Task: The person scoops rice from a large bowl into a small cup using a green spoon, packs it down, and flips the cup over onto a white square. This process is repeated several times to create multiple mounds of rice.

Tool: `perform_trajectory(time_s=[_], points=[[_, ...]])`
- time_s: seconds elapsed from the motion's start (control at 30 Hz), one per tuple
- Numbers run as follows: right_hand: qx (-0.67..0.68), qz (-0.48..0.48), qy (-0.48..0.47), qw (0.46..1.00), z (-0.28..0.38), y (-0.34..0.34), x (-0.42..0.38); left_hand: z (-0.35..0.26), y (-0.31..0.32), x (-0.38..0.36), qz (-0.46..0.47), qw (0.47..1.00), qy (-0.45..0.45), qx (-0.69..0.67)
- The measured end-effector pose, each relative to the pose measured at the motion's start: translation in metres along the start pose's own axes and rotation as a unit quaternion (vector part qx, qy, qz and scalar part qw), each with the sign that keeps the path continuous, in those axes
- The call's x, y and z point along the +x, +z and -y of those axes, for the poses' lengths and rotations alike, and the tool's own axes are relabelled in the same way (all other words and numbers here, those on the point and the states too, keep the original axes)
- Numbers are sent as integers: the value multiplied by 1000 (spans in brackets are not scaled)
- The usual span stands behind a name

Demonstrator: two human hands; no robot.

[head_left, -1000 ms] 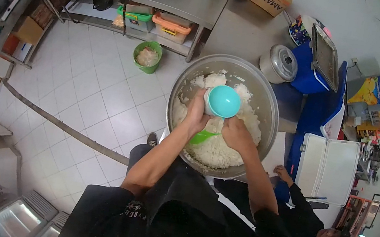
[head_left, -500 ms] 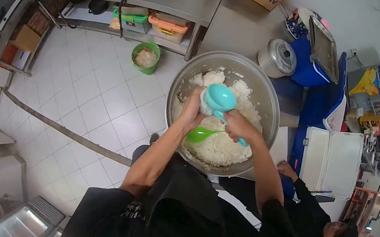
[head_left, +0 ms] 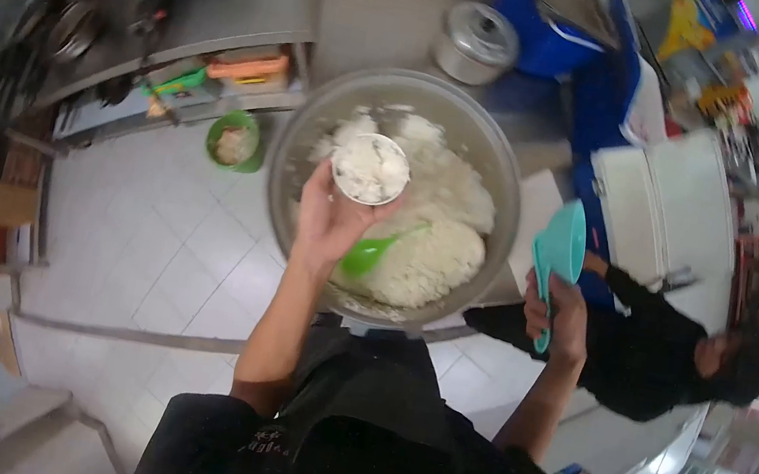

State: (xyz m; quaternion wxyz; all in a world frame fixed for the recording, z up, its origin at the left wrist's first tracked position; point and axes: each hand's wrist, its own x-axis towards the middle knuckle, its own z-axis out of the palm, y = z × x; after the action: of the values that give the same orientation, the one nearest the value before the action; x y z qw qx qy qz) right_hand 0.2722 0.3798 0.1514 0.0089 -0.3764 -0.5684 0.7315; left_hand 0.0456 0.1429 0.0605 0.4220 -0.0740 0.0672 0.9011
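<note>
My left hand (head_left: pixel 334 219) is wrapped round a white cup (head_left: pixel 370 169) filled with rice, held above a large metal pot (head_left: pixel 505 158). White rice (head_left: pixel 436 262) lies heaped inside that pot, and a green spoon (head_left: pixel 366 255) rests on it below my left hand. Off to the right, beyond the pot's rim, my right hand (head_left: pixel 560 320) grips the handle of a turquoise scoop (head_left: pixel 564 241). The scoop is tilted up on its side; its inside is not fully visible.
A green bucket (head_left: pixel 235 141) stands on the tiled floor left of the pot. Behind the pot is a lidded metal pot (head_left: pixel 476 43) beside blue coolers (head_left: pixel 560 51). A person in black (head_left: pixel 664 353) is at the right, near an open white cooler lid (head_left: pixel 699 207).
My right hand has moved away to the right with the scoop, which was over the cup before. The cup's rice-filled top now shows. The whole view has shifted and turned.
</note>
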Motion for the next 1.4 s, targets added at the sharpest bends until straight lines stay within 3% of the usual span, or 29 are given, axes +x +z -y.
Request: perform_trajectory(time_s=[0.13, 0.2, 0.23, 0.27, 0.33, 0.4, 0.47, 0.5, 0.53, 0.57, 0.6, 0.67, 0.73, 0.8, 0.9, 0.97, 1.0, 1.03, 1.07, 1.1, 1.13, 1.23, 1.3, 1.33, 1.37, 1.4], points=[[40, -89, 28, 995, -141, -116, -45, 86, 33, 16, 6, 998, -64, -28], [32, -112, 125, 985, -216, -159, -58, 146, 45, 29, -6, 995, -96, -25], [57, -104, 128, 985, -276, -190, -63, 179, 39, 43, -35, 989, -127, -70], [86, -136, 192, 968, -299, -195, -70, 211, 33, 57, -38, 989, -130, -67], [63, -162, 177, 969, -386, -222, -84, 272, 13, 92, -54, 988, -140, -27], [165, -223, 252, 927, -431, -235, -99, 327, -32, 146, -112, 986, -93, 86], [218, -250, 238, 913, -476, -249, -128, 369, -74, 196, -155, 959, -1, 237], [217, -272, 242, 906, -484, -249, -141, 385, -95, 215, -156, 958, -6, 241], [220, -274, 240, 905, -487, -251, -151, 401, -114, 237, -142, 829, 134, 524], [224, -306, 269, 885, -481, -251, -161, 417, -130, 254, -111, 605, 260, 744], [230, -336, 300, 863, -483, -253, -170, 425, -147, 265, -110, 606, 257, 745], [259, -338, 288, 858, -501, -253, -193, 425, -177, 269, 120, 260, 259, 923], [288, -337, 265, 856, -500, -257, -197, 424, -166, 273, 143, 276, 213, 926], [259, -354, 255, 862, -494, -259, -197, 417, -139, 266, 80, 391, 294, 868], [257, -283, 199, 902, -474, -280, -175, 368, -42, 213, 2, 491, 344, 800], [83, -214, 155, 961, -396, -279, -141, 312, -10, 175, -35, 627, 362, 689], [2, -176, 148, 973, -341, -271, -124, 285, 23, 140, -82, 705, 303, 636], [-80, -137, 140, 977, -293, -263, -106, 241, 14, 123, -85, 718, 288, 628], [-124, -95, 118, 981, -266, -258, -87, 218, 43, 91, -72, 797, 251, 545], [-129, -52, 30, 990, -233, -244, -72, 192, 54, 66, -75, 822, 226, 518], [-125, -19, -2, 992, -194, -226, -57, 164, 50, 47, -76, 825, 255, 498], [-236, 36, -106, 965, -102, -163, -23, 81, 37, -10, -120, 814, 302, 482], [-277, 50, -194, 940, -71, -110, 2, 25, 6, -52, -20, 949, 202, 240], [-280, 51, -267, 921, -60, -86, 20, 12, -6, -63, 26, 961, 201, 187], [-384, 38, -320, 865, -44, -60, 34, 2, -6, -70, 8, 966, 204, 161], [-464, 3, -450, 763, -32, -32, 49, -7, -15, -70, -24, 968, 209, 139]])
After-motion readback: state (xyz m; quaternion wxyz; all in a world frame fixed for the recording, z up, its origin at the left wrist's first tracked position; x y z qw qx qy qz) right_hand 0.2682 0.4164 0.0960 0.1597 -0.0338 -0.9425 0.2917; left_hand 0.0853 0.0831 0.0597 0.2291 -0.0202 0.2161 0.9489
